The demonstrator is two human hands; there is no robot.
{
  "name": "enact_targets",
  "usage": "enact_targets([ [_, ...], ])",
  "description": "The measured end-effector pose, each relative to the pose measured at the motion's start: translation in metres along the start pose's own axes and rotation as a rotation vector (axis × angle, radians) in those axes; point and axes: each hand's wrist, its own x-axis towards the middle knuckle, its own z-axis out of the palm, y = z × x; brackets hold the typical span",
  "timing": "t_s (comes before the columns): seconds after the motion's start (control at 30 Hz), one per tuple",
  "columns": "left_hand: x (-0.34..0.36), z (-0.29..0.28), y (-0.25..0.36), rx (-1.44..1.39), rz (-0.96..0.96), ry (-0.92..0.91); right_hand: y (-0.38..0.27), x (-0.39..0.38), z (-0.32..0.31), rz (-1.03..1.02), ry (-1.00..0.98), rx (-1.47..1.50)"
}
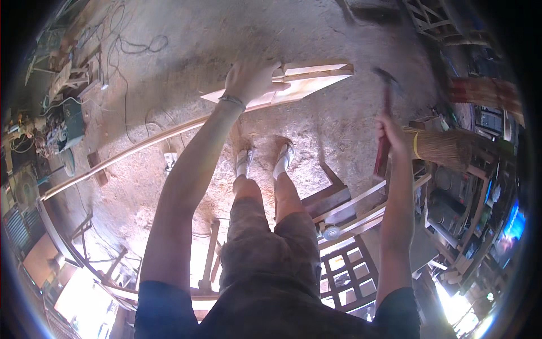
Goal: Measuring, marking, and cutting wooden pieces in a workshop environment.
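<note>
In the head view, my left hand [248, 79] grips a pale wooden board piece [316, 79], which has a narrower strip along its far side. A long thin wooden batten [130, 152] runs diagonally from beneath that area toward the lower left. My right hand [389, 133] is closed on a hammer [387, 96] with a red handle and a dark head, held upright to the right of the boards. The hammer head is slightly blurred.
A straw broom [443, 147] lies at right, near cluttered shelving. A dark wooden beam [330, 198] and a lattice frame [347, 271] are lower right. Cables [127, 45] cross the dusty floor at upper left, beside machinery [73, 124]. My sandalled feet are below the boards.
</note>
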Motion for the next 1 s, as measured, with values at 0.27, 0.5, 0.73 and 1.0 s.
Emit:
enact_targets([
  [0.27, 0.004, 0.015, -0.003, -0.009, 0.076, 0.253, -0.025, -0.006, 0.022, 0.053, -0.23, -0.223],
  [0.5, 0.0, 0.021, -0.007, -0.113, 0.071, 0.243, -0.045, -0.018, 0.006, 0.085, -0.206, -0.309],
  [0.73, -0.002, 0.006, 0.0, -0.147, -0.004, 0.103, -0.031, -0.019, 0.006, 0.089, -0.173, -0.14],
  [1.0, -0.005, 0.0, 0.007, -0.141, -0.079, 0.06, -0.048, -0.029, 0.017, 0.064, -0.198, -0.372],
])
